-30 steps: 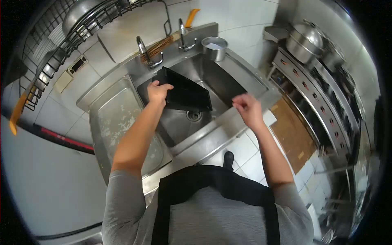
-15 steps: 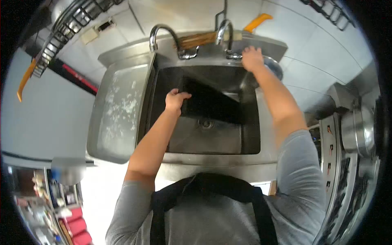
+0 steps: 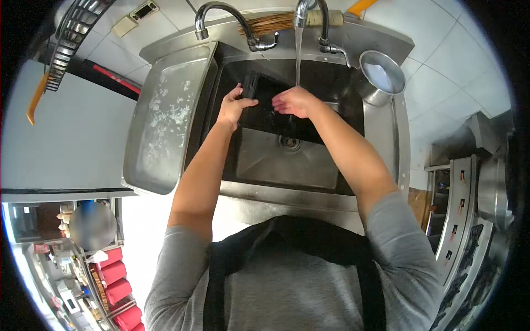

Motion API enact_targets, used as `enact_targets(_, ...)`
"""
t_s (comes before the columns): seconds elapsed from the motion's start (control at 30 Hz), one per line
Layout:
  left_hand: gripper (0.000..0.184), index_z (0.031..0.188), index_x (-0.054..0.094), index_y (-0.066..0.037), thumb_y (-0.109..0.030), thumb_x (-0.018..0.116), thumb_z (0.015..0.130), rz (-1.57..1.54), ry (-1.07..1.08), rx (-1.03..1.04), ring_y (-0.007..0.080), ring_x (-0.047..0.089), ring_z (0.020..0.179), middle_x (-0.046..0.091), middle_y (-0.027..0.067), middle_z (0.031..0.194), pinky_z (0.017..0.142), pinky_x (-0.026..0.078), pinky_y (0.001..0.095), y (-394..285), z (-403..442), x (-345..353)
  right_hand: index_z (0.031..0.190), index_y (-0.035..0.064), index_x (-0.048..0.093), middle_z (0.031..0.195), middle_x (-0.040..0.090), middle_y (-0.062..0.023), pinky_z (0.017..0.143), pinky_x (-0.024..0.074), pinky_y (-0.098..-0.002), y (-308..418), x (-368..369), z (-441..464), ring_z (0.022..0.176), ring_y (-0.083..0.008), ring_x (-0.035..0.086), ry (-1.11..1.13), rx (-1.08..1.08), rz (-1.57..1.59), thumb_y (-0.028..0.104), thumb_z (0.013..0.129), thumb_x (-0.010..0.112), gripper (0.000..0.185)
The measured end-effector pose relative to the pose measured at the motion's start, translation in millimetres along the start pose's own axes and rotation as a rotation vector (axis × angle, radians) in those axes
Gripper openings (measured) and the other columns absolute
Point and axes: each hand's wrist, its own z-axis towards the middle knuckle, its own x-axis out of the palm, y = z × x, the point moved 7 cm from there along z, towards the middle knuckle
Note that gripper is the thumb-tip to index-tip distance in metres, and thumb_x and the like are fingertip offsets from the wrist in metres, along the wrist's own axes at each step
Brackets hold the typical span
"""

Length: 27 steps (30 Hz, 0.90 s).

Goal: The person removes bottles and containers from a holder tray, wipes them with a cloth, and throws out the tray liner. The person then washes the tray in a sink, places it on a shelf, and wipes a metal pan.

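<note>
My left hand [image 3: 233,106] grips the left end of a black, flat tray-like piece [image 3: 259,117], thumb on its upper face. The piece lies tilted inside the metal sink [image 3: 284,168], its far part dark and hard to make out. My right hand [image 3: 295,102] is over the piece with fingers stretched out, holding nothing. Water runs from the right faucet [image 3: 323,27] in a thin stream [image 3: 298,60] that falls at my right hand. The left faucet [image 3: 223,6] shows no flow.
A large shallow metal pan [image 3: 152,132] with whitish residue lies left of the sink. A metal pot [image 3: 381,77] stands at the sink's right rim. Behind the faucets lies a bundle of thin sticks [image 3: 270,23]. Orange-handled racks hang at the upper left.
My right hand has left the right faucet's handle area and come down over the black piece. Water now flows from that faucet. My left hand still grips the piece.
</note>
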Motion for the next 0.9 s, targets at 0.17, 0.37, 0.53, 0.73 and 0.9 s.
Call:
enact_targets(0.17,0.022,0.082,0.063,-0.002,-0.004,0.073,0.061,0.149,0.015,0.254,0.0230,0.035,0.131,0.037,0.0149,0.142,0.101,0.032,0.0329,-29,-13,15,0.099,-0.0073,0.057,0.095,0.064,-0.0195,0.075,0.0534,-0.0383,4,-51,10,0.082,-0.0304,0.064,-0.282,-0.047,-0.093,0.008,0.085,0.056,0.021)
enact_targets(0.37,0.022,0.079,0.063,-0.001,-0.002,0.072,0.059,0.111,-0.052,0.398,0.0247,0.035,0.131,0.030,0.0169,0.146,0.102,0.031,0.0321,-7,-10,24,0.106,-0.0002,0.058,0.105,0.062,-0.0197,0.085,0.0475,-0.0398,-7,37,6,0.097,-0.0295,0.061,-0.057,-0.137,-0.483,0.001,0.079,0.051,0.028)
enact_targets(0.53,0.020,0.077,0.061,-0.001,0.000,0.071,0.060,-0.040,-0.081,0.261,0.0235,0.034,0.131,0.026,0.0170,0.148,0.102,0.029,0.0311,-8,-27,28,0.121,0.0162,0.059,0.118,0.059,-0.0176,0.089,0.0460,-0.0359,-66,-32,12,0.107,-0.0313,0.057,-0.134,-0.229,-1.270,0.001,0.078,0.047,0.047)
enact_targets(0.73,0.019,0.075,0.059,-0.001,0.000,0.072,0.062,-0.084,-0.092,0.228,0.0233,0.033,0.132,0.022,0.0165,0.150,0.101,0.030,0.0302,2,-22,24,0.110,0.0082,0.064,0.111,0.062,-0.0182,0.085,0.0475,-0.0357,-59,-6,39,0.101,-0.0263,0.061,-0.075,-0.380,-1.043,0.001,0.082,0.046,0.034)
enact_targets(0.9,0.019,0.076,0.058,0.000,-0.001,0.072,0.063,-0.008,-0.087,0.255,0.0206,0.031,0.134,0.022,0.0167,0.150,0.102,0.029,0.0296,8,-14,22,0.102,0.0106,0.067,0.109,0.065,-0.0095,0.087,0.0455,-0.0305,-53,-13,28,0.100,-0.0236,0.061,-0.145,-0.215,-0.885,0.008,0.089,0.048,0.023)
